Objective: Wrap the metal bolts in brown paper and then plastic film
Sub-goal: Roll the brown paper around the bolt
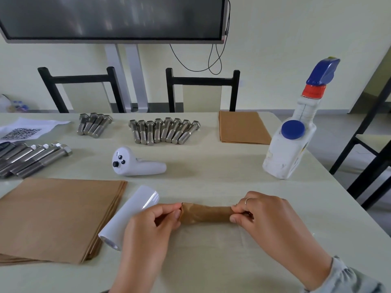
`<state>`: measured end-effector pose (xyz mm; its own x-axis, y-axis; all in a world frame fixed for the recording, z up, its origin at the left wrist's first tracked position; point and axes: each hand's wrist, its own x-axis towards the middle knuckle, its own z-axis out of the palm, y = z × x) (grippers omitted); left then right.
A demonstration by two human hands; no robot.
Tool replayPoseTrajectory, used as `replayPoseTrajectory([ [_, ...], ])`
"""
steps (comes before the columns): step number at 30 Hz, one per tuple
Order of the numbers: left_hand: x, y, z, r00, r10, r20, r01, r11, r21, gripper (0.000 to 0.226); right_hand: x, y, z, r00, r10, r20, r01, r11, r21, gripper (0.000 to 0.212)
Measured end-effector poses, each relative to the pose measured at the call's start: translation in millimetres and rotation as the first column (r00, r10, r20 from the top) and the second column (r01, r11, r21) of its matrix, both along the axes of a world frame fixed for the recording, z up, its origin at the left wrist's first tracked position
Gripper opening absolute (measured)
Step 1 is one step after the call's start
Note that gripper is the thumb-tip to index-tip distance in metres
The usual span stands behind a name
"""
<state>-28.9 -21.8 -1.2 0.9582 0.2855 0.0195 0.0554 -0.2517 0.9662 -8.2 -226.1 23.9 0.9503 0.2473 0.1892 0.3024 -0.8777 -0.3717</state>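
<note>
Brown paper bundle [206, 213] with a bolt rolled inside is lying on the surface [222, 172] right in front of me, my left hand [151, 224] pinching one twisted end and my right hand [267, 217] pinching the other. Feels like it'd be heavy and stiff in the middle, but the paper ends are soft and could tear or untwist, so I'd hold by the ends only lightly and support the core. Film roll [129, 216] sits just beside my left hand; it looks slick and clingy.

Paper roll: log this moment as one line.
left hand: pinches roll end | right hand: pinches other end | paper roll: on table | film roll: beside left hand
</note>
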Motion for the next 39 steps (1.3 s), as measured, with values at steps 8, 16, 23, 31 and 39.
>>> replayPoseTrajectory([
  [8,19.6,-2.6,10.6,0.998,-0.032,0.062,0.003,0.905,0.425,0.021,2.0,-1.6,-1.4,1.000,-0.002,0.007,0.002,1.000,0.005,0.012],
  [16,31.7,-1.0,20.9,0.812,-0.583,-0.009,0.248,0.331,0.910,0.065,2.3,-1.2,-0.1,0.998,-0.027,-0.061,0.031,0.997,0.066,0.011],
  [23,32.2,-18.4,33.7,0.723,-0.667,-0.183,0.115,-0.145,0.983,0.082,-3.9,-2.2,2.9,0.980,-0.081,-0.180,0.113,0.978,0.178,0.031],
  [31,34.2,-27.5,26.4,0.747,-0.625,-0.228,0.241,-0.066,0.968,0.083,-12.8,-40.3,-6.2,0.840,-0.528,-0.127,0.512,0.848,-0.138,0.054],
  [39,26.7,-28.1,27.3,0.734,-0.652,-0.190,0.236,-0.017,0.972,0.085,2.0,-41.2,-5.2,0.864,-0.479,-0.153,0.499,0.857,0.132,0.013],
])
